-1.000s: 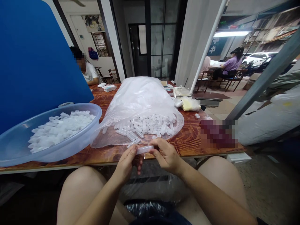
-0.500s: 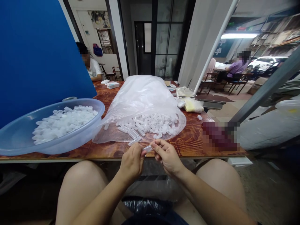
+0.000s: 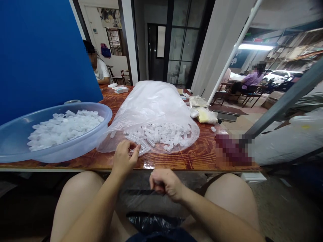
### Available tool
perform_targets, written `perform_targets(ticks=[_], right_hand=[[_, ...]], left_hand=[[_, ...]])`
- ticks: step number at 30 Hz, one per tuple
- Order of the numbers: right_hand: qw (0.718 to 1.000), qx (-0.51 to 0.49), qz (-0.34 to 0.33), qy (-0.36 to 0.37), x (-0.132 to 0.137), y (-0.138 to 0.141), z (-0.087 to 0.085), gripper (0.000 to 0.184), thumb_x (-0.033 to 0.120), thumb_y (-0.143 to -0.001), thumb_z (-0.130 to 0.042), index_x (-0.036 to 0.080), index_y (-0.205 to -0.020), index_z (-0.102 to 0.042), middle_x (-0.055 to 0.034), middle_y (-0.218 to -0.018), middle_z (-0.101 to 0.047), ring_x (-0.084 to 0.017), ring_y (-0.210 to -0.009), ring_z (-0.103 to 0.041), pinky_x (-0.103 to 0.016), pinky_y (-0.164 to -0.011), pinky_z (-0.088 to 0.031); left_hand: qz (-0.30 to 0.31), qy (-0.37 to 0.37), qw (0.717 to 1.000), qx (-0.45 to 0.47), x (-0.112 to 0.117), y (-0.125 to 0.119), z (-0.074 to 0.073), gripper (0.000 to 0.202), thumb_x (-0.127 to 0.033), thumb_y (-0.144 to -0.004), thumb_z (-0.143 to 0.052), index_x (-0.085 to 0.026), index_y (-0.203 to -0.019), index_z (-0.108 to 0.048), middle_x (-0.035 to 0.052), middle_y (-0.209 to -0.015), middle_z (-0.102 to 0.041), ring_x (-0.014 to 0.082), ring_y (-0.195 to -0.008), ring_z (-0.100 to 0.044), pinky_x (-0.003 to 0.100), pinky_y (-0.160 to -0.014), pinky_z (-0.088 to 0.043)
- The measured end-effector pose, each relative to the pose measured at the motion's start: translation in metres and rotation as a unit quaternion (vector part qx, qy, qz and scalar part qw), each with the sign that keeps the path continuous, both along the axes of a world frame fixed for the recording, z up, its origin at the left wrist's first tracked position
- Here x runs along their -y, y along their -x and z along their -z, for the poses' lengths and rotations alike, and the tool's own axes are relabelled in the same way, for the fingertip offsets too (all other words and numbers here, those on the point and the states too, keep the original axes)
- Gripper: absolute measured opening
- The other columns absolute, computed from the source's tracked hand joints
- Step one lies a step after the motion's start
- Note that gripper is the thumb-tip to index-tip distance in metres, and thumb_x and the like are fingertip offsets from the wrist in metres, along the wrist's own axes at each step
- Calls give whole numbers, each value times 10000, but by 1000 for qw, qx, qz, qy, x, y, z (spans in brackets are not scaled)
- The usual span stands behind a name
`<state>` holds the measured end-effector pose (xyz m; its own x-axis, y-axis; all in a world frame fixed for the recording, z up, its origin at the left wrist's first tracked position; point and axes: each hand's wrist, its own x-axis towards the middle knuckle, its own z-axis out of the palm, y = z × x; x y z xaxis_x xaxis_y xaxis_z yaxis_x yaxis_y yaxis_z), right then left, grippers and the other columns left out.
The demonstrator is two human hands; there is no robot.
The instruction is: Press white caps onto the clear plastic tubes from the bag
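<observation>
My left hand point(image 3: 124, 157) is over the front table edge, thumb and fingers apart and curved, at the nearest clear plastic tubes point(image 3: 144, 146). Whether its fingertips touch a tube is hard to see. Those tubes lie at the mouth of a large clear plastic bag point(image 3: 156, 97), and more small translucent pieces point(image 3: 168, 132) are heaped just inside it. Lower and to the right, my right hand point(image 3: 166, 184) is curled closed above my lap, just off the table edge. Its fingers hide whatever may be inside.
A translucent blue basin point(image 3: 107, 116) holding many white translucent pieces point(image 3: 65, 129) stands at the left, before a blue panel point(image 3: 45, 50). Small bags point(image 3: 207, 116) lie at the table's right. A grey metal bar point(image 3: 285, 97) slants at the right. Other people sit farther back.
My hands have parted from the clear tube they held together, which no longer shows. The left moved left to the tubes and opened; the right dropped below the table edge, curled.
</observation>
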<state>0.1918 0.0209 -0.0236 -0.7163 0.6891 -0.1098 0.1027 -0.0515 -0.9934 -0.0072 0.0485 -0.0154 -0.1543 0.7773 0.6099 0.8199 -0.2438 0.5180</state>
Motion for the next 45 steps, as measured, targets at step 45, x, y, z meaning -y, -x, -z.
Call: perform_targets(ticks=[45], right_hand=[[848, 99, 286, -435, -94, -44, -5, 89, 256, -864, -558, 180, -820, -572, -53, -796, -599, -177, -737, -577, -321, -705, -500]], left_hand=[[164, 235, 836, 468, 10, -44, 1, 489, -467, -653, -797, -120, -975, -676, 40, -585, -672, 141, -496, -614, 202, -440, -424]])
